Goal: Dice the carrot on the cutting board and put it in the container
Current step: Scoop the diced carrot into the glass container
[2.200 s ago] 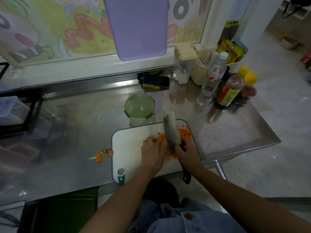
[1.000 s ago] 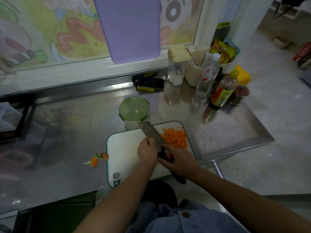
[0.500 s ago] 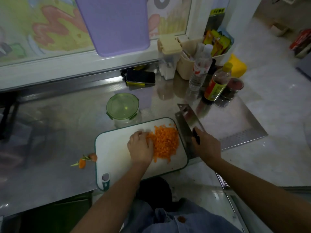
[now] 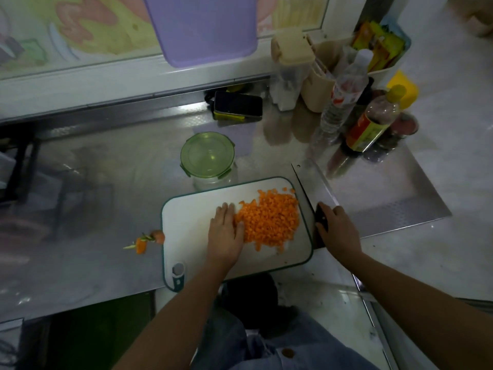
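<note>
Edges: cutting board (image 4: 192, 222) lies at the tabletop (image 4: 106, 182) front edge; the closed container (image 4: 208, 156) stands just beyond its far edge.
Open room: bare steel left of the board and right of the knife (image 4: 312, 185).
Left hand (image 4: 225, 231): palm down on the board, fingers straight, touching the heap's left side.
Right hand (image 4: 337, 228): fingers curled over the knife handle; blade lies flat beside the board's right edge.
Diced carrot (image 4: 272, 220): small orange cubes, loosely heaped on the board's right half.
</note>
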A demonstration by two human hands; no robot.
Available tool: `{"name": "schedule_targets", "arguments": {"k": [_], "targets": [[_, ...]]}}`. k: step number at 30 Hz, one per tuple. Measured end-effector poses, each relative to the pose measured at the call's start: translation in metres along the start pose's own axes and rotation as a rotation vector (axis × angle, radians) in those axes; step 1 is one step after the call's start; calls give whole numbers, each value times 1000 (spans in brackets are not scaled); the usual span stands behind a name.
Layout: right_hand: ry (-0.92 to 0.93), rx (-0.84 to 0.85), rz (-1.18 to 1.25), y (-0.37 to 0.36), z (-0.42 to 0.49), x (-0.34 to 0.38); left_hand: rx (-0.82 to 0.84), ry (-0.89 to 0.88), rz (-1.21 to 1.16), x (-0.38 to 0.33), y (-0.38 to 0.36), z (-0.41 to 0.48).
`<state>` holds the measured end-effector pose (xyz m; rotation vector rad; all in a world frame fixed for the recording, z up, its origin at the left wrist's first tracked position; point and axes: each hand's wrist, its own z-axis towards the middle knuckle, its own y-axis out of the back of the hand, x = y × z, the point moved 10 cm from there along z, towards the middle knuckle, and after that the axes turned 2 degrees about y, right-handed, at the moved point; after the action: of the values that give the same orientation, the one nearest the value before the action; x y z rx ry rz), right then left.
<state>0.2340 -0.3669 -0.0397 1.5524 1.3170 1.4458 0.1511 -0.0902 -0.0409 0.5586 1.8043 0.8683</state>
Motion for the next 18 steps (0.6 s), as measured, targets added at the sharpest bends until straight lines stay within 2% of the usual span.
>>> {"name": "schedule_targets", "arguments": {"k": [3, 5, 8, 11, 15, 18], "targets": [[52, -119, 48, 17, 11, 20, 2, -18, -21, 0, -1, 2], [152, -138, 148, 20, 22, 42, -5, -31, -42, 0, 0, 4], [264, 9, 261, -4, 39, 72, -8, -43, -61, 1, 0, 8], [266, 135, 279, -32, 44, 84, -14, -53, -70, 2, 0, 9], [317, 124, 110, -47, 31, 101, -18, -47, -92, 5, -3, 7], [331, 127, 185, -46, 21, 108, -20, -50, -113, 6, -4, 6]]}}
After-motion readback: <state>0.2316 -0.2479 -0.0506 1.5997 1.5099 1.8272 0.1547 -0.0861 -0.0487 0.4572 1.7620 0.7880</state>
